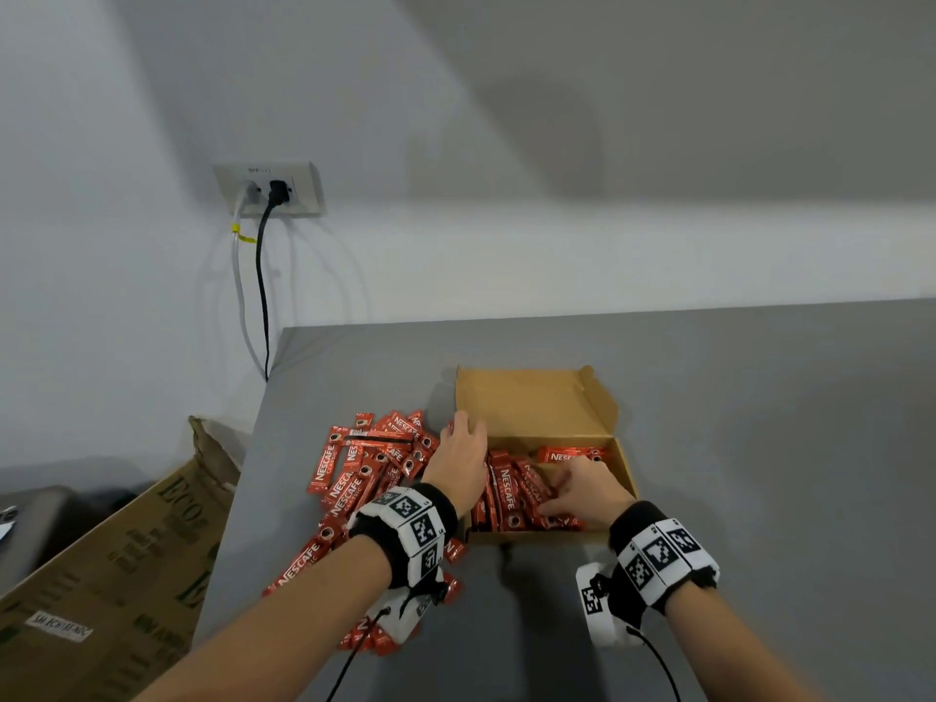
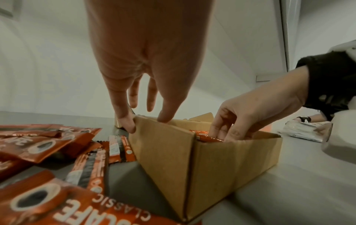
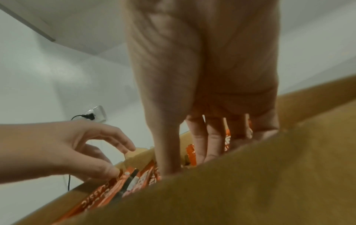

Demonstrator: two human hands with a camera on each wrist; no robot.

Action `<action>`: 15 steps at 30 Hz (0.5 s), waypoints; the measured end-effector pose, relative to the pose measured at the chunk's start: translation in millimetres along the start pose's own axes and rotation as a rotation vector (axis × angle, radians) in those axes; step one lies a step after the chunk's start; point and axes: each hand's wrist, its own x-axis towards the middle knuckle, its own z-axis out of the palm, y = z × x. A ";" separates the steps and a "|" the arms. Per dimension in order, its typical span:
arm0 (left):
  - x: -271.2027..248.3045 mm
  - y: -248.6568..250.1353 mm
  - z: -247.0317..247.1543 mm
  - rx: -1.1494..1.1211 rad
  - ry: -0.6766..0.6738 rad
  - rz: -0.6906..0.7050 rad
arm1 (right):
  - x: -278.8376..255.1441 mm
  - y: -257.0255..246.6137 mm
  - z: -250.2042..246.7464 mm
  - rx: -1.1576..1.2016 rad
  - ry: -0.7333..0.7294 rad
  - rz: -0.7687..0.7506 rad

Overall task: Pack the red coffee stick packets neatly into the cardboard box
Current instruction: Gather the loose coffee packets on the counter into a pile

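The cardboard box (image 1: 626, 468) stands open on the grey table, its lid (image 1: 527, 402) folded back. Several red coffee packets (image 1: 506, 494) lie side by side in its left half, and one (image 1: 572, 454) lies crosswise at the far end. My left hand (image 1: 463, 433) holds the box's left wall (image 2: 165, 152), thumb on the rim and fingers outside. My right hand (image 1: 557, 491) reaches into the box with straight fingers (image 3: 200, 144) pressing on the packed packets (image 3: 96, 199). A loose pile of packets (image 1: 354, 473) lies left of the box.
A large brown carton (image 1: 116, 575) stands off the table's left edge. A wall socket (image 1: 268, 190) has two cables hanging to the table's back corner. Bare tabletop (image 1: 759, 448) extends right of the box. A white bag (image 2: 300, 132) shows far right.
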 end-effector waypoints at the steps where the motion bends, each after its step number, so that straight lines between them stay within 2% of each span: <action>1: 1.1 -0.8 0.5 -0.015 -0.002 -0.002 | -1.5 -0.1 -2.8 -0.003 0.006 -0.008; 7: 6.2 -4.9 -1.4 -0.073 -0.040 -0.014 | -8.9 -24.6 -5.0 0.077 0.117 -0.054; 12: 8.1 -8.3 -4.3 -0.124 -0.050 -0.020 | -10.1 -54.6 14.1 0.028 0.078 -0.160; 15: 6.8 -14.1 -8.6 -0.150 -0.011 0.000 | -10.3 -46.1 7.3 0.070 0.063 -0.122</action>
